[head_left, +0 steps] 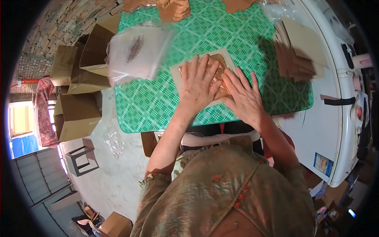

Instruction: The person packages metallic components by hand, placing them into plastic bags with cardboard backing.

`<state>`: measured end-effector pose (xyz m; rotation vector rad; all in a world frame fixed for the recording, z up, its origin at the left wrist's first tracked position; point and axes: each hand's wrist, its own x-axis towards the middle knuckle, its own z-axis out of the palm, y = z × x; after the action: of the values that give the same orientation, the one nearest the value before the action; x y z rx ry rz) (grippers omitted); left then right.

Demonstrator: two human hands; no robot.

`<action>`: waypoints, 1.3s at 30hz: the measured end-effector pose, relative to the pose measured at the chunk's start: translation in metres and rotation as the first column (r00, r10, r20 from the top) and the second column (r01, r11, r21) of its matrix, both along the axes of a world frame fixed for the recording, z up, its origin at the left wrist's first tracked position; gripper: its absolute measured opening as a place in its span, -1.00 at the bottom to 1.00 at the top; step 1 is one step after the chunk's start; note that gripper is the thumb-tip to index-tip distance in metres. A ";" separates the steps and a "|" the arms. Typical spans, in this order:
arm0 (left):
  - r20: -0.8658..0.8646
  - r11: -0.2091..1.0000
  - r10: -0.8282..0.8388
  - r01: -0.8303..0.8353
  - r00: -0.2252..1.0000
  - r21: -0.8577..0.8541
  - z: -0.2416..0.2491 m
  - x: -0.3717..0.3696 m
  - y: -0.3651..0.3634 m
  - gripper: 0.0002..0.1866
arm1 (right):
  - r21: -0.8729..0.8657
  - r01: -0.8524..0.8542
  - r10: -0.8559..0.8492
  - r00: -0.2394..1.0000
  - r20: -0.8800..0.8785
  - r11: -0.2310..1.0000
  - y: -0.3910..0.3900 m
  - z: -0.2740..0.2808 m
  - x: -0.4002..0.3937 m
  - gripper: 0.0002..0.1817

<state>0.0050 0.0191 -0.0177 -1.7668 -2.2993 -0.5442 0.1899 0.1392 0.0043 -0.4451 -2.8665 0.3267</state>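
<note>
Both hands lie flat on a shiny copper-coloured sheet [215, 61], which rests on a pale square board [176, 75] near the front edge of the table. My left hand [197, 85] covers the left part of the sheet, its fingers stretched out and pointing away from me. My right hand [244, 94] lies over the right edge of the sheet and board, fingers spread and pointing up and to the left. Much of the sheet is hidden under the hands, and neither hand grips anything.
A green checked cloth [146, 110] covers the table. Clear plastic bags [136, 51] are stacked at left, and tan cardboard sheets [302, 43] at right. More copper-coloured material [173, 10] lies at the far edge. Open cartons [81, 110] stand left; a white appliance [318, 114] is right.
</note>
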 end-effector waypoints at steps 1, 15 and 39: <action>0.001 1.000 -0.008 0.008 1.000 0.001 0.001 -0.001 0.000 -0.32 | 0.012 -0.008 0.008 1.000 -0.010 1.000 0.001 -0.003 0.004 -0.16; 0.002 1.000 -0.017 0.017 1.000 -0.004 0.002 -0.002 -0.002 -0.37 | 0.042 0.040 -0.025 0.951 -0.310 0.998 0.050 -0.015 -0.009 -0.61; 0.023 0.999 -0.005 0.006 1.000 -0.044 0.007 0.000 -0.001 -0.36 | -0.266 0.010 -0.095 0.945 -0.312 0.964 0.076 -0.031 -0.049 -0.81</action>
<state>0.0054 0.0186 -0.0110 -1.7957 -2.3399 -0.5212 0.1404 0.2152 -0.0264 -0.4649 -2.4960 0.7043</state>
